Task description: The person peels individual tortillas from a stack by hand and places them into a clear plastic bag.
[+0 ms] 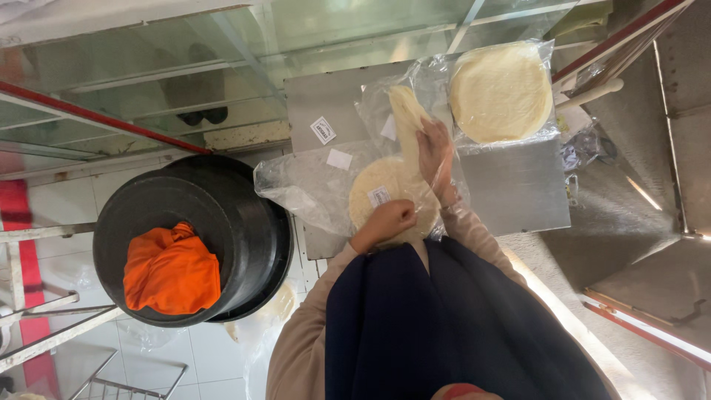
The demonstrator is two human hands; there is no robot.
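A stack of round pale flatbreads (pixel 370 194) lies in a clear plastic bag (pixel 304 185) on a grey metal table (pixel 518 192). My left hand (pixel 389 220) is closed on the near edge of that stack and bag. Beyond it, my right hand (pixel 435 154) reaches into the bag and grips one flatbread (pixel 406 118), which is lifted and folded upward. A second stack of flatbreads (pixel 502 92) sits wrapped in plastic at the far right of the table.
A large black tub (pixel 222 215) holding an orange cloth (pixel 172 270) stands left of the table on a white tiled floor. A glass panel (pixel 185 67) with a red frame runs behind. A white stick (pixel 592 94) lies at the table's right.
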